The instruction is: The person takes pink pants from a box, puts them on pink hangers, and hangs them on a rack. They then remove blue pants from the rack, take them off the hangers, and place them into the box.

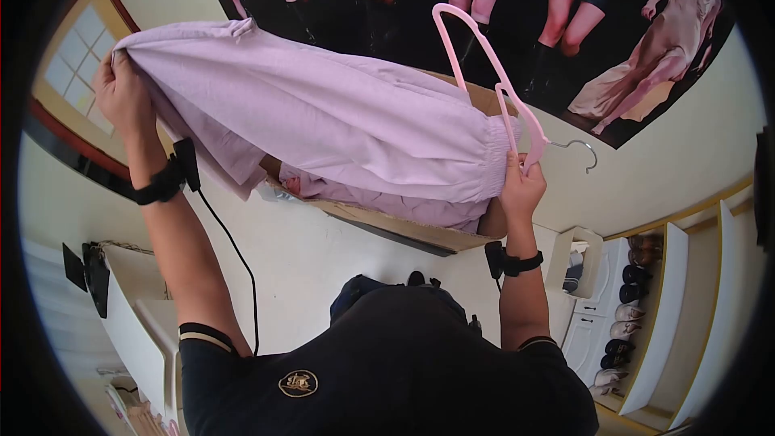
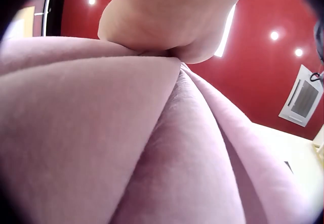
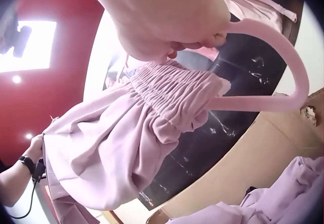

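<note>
Your right hand (image 1: 525,187): fingers curled round the pink hanger (image 1: 533,125), close against the lilac garment's (image 1: 323,105) gathered band. Your left hand (image 1: 123,97) pinches the cloth's far end. Step in hand, by my reading: spreading the garment and matching band to hanger. Whether the hanger runs inside the band, I can't tell. Next move likely calls for a steady right grip and cloth kept smooth. Pose: left arm reaches out wide, hand at the upper corner; right forearm points away from you. Garment spans both hands, above the cardboard box (image 1: 404,232) holding more lilac cloth (image 1: 404,200).
</note>
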Tool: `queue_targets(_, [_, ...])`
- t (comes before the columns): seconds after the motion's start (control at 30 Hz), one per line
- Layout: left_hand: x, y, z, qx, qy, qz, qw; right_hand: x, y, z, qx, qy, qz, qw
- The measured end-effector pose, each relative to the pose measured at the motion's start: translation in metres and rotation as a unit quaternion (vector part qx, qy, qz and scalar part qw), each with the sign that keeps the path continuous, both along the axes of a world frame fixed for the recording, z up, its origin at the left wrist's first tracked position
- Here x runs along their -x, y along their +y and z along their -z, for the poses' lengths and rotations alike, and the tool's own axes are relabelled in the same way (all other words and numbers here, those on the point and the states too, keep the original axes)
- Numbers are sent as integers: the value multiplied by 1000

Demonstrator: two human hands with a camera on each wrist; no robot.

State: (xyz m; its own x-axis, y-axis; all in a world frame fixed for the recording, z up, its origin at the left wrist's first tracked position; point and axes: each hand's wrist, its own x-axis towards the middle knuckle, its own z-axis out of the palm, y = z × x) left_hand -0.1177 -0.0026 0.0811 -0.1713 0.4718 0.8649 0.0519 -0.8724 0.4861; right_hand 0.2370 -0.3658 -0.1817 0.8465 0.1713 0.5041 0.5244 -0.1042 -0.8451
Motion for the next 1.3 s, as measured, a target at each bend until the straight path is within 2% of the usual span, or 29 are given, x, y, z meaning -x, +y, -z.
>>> queue_targets(0.1, [-33,46,-2,-18,12,9,1000,-8,8,4,6,48,47,998])
queue_targets(0.17, [-53,67,8,-9,-2,-58,998,0,3,-4,-5,-41,107,993])
queue_targets(0.23, [-62,99,28,9,-23,-69,997,2,0,-2,-30,-58,106,992])
queue_targets(0.3, [-68,122,48,38,10,-152,988,17,-5,-18,-96,-53,67,992])
queue_targets(0.37, [-72,151,81,71,112,-203,970,25,-2,-23,-104,-32,85,990])
queue_targets(0.43, [-81,164,118,164,274,-168,933,41,6,-37,-183,103,-1,978])
queue_targets(0.47, [-91,157,135,146,362,-165,906,36,10,-15,-151,89,19,984])
queue_targets(0.5, [-104,141,150,127,444,-163,872,41,13,-14,-152,87,28,984])
queue_targets(0.53, [-115,122,163,45,463,-65,883,47,20,-15,-119,51,13,992])
queue_targets(0.57, [-134,91,173,-8,414,63,908,53,29,-15,-82,15,-5,997])
queue_targets(0.6, [-152,57,184,10,379,191,905,58,37,-21,-60,-20,5,998])
queue_targets(0.63, [-164,26,197,2,391,263,882,61,43,-19,-56,-21,7,998])
queue_targets(0.7, [-182,-42,199,-17,433,368,823,65,53,-14,19,-78,-36,996])
queue_targets(0.77, [-198,-79,220,65,383,442,809,75,61,-28,10,-92,-39,995])
queue_targets(0.8, [-197,-82,226,66,381,443,809,77,61,-29,36,-94,-39,994])
queue_targets(0.87, [-195,-86,234,32,530,401,746,76,61,-30,61,-97,-36,993])
queue_targets(0.93, [-186,-92,227,27,528,380,759,70,59,-26,224,-42,32,973])
queue_targets(0.97, [-182,-94,225,22,526,357,772,70,59,-22,224,-42,32,973])
queue_targets(1.0, [-179,-93,226,22,526,356,772,69,60,-19,212,12,13,977])
queue_targets(1.03, [-175,-91,227,23,513,355,782,69,61,-18,199,66,-7,978])
queue_targets(1.1, [-169,-90,230,24,500,352,791,71,62,-20,190,83,-40,977])
queue_targets(1.17, [-163,-89,237,129,327,439,826,71,63,-19,173,108,-68,977])
queue_targets(1.2, [-158,-81,239,146,340,469,802,66,64,-17,186,117,-98,971])
queue_targets(1.23, [-154,-80,242,143,345,471,799,60,65,-15,201,124,-129,963])
queue_targets(1.27, [-151,-81,246,190,311,493,790,54,64,-10,201,125,-127,963])
queue_targets(1.3, [-147,-82,250,236,275,513,778,48,64,-4,176,183,-197,947])
